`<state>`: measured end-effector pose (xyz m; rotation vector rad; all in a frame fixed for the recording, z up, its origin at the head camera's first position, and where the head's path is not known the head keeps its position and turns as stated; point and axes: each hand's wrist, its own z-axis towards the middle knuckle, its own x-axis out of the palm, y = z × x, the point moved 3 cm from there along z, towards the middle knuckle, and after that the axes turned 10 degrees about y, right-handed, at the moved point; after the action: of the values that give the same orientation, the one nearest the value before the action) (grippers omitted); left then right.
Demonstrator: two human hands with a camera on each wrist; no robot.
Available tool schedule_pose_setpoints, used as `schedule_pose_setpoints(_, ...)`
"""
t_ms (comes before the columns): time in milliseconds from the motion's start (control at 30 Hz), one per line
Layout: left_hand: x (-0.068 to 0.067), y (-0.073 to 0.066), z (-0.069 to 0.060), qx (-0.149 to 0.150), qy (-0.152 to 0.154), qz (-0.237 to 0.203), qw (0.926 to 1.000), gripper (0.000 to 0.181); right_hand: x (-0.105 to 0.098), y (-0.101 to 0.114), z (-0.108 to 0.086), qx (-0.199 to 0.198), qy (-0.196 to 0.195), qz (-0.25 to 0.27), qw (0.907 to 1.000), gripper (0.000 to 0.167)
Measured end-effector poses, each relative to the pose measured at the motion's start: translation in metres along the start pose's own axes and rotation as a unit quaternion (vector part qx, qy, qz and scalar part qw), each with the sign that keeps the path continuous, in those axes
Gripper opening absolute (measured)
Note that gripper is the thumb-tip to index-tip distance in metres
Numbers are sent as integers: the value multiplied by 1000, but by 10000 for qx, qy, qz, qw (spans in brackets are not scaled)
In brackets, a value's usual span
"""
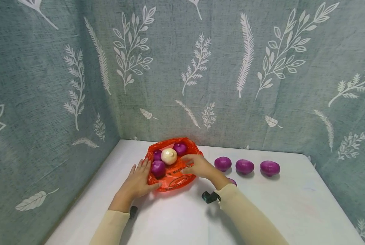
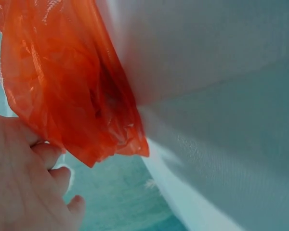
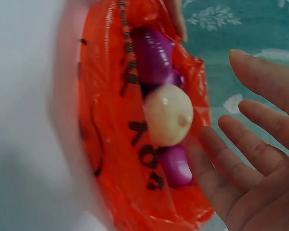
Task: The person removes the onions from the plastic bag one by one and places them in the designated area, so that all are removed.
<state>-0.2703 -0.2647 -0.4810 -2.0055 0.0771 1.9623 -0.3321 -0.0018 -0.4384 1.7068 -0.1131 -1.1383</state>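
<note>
On the white desk (image 1: 292,211), left of centre, lies a red plastic bag (image 1: 173,180) bearing black printing (image 3: 147,149); capitals show, a round O plain among them in the right wrist view, but creases keep me from reading a whole word. The bag's mouth gapes upward, and inside sit three purple onions (image 1: 158,168) and one pale onion (image 1: 169,156), gathered toward the far and left sides. The pale onion's small nub faces up and slightly right in the head view.

At the bag's left edge, the left grip (image 1: 137,182) is a bare hand with fingers spread fairly straight against the plastic, thumb at the near rim, clasping nothing. The right grip (image 1: 197,166) hovers at the bag's right side, thumb and fingers well parted, with nothing held.

Right of the bag, three more purple onions (image 1: 244,166) stand apart in a row, long axes running left to right; another purple onion (image 1: 233,182) peeks from behind the right forearm. Behind the desk hangs a grey-green cloth (image 1: 170,112) printed with white leaves.
</note>
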Motion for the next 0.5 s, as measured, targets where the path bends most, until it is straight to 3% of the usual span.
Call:
schedule_pose_setpoints(267, -2, -4, 0, 23, -51, 227, 9997, 110, 12, 0, 13, -86, -2, -37, 10000, 52)
schedule_pose_setpoints(500, -4, 3, -7, -149, -76, 215, 9996, 111, 27, 2, 28, -212, -22, -181, 9996, 54)
